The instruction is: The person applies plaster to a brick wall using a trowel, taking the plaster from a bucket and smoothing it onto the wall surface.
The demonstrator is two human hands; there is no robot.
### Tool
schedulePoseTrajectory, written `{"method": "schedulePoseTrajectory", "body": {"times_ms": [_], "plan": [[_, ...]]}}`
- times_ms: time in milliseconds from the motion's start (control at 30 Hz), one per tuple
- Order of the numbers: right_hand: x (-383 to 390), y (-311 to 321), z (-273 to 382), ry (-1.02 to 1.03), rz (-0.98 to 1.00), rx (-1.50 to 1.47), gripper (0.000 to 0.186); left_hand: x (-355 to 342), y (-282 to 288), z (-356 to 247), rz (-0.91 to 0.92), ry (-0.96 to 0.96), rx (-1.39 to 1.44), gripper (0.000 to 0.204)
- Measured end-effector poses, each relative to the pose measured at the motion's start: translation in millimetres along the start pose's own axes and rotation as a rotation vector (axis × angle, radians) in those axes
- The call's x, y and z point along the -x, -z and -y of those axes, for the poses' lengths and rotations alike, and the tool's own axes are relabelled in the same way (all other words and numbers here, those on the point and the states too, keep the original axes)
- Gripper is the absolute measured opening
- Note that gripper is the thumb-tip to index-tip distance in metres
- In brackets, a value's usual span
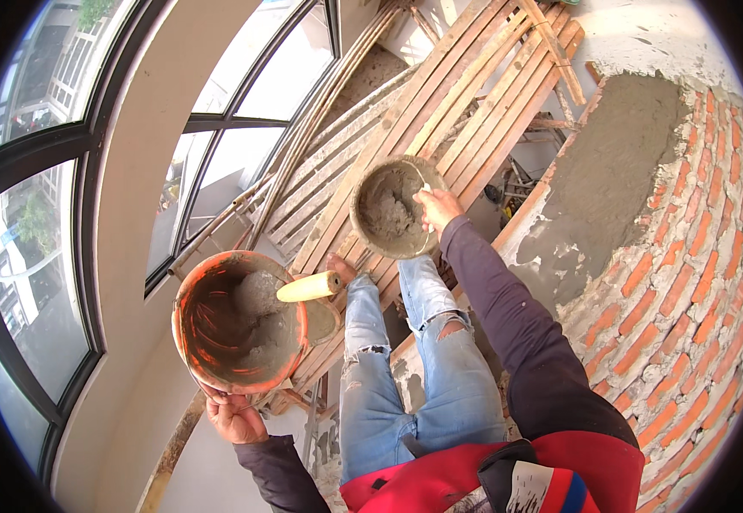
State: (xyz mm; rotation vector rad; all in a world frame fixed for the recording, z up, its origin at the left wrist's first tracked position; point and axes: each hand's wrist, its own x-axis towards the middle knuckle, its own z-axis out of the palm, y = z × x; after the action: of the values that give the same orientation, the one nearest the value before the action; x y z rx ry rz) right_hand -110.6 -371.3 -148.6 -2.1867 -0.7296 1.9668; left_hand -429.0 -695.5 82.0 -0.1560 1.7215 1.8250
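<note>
My left hand (233,415) grips the lower rim of an orange plastic bucket (206,321), coated inside with grey mortar (264,316). A tool with a pale yellow handle (307,287) lies across that bucket's right side; my left hand is not on the handle. Out in front, my right hand (438,210) is closed on the thin wire handle of a smaller mud-stained pail (370,229), which has more grey mortar (393,209) in it. That pail hangs over wooden planks, above and right of the orange bucket.
I stand on a scaffold of planks (482,111) and poles (298,145), with gaps showing the level below. Curved walls with black-framed windows (42,137) run along the left. A brick wall (679,333), partly covered in wet grey plaster (602,171), rises at the right.
</note>
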Motion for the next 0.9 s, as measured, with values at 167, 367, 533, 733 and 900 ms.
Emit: {"method": "schedulePoseTrajectory", "body": {"times_ms": [167, 367, 533, 733, 900], "plan": [[-70.1, 65.6, 55.3, 0.238, -0.180, 0.484, 0.040, -3.6, -10.7, 51.7, 0.141, 0.017, -0.057, 0.019], [-132.8, 114.0, 139.6, 0.507, -0.195, 0.821, 0.038, 5.6, -96.3, 117.1, 0.124, 0.065, -0.098, 0.023], [-174.2, 155.8, 156.1, 0.656, -0.214, 0.783, 0.038, 0.4, -135.0, 173.1, 0.115, 0.167, -0.196, 0.019], [-84.0, 140.7, 103.0, 0.890, -0.177, 0.910, 0.039, -5.3, -216.2, 215.9, 0.301, 0.163, -0.370, 0.019], [-74.7, 131.7, -2.1, 0.191, 0.393, 1.233, 0.050, -30.6, -237.4, 286.6, 0.473, 0.084, -0.490, 0.015]]}}
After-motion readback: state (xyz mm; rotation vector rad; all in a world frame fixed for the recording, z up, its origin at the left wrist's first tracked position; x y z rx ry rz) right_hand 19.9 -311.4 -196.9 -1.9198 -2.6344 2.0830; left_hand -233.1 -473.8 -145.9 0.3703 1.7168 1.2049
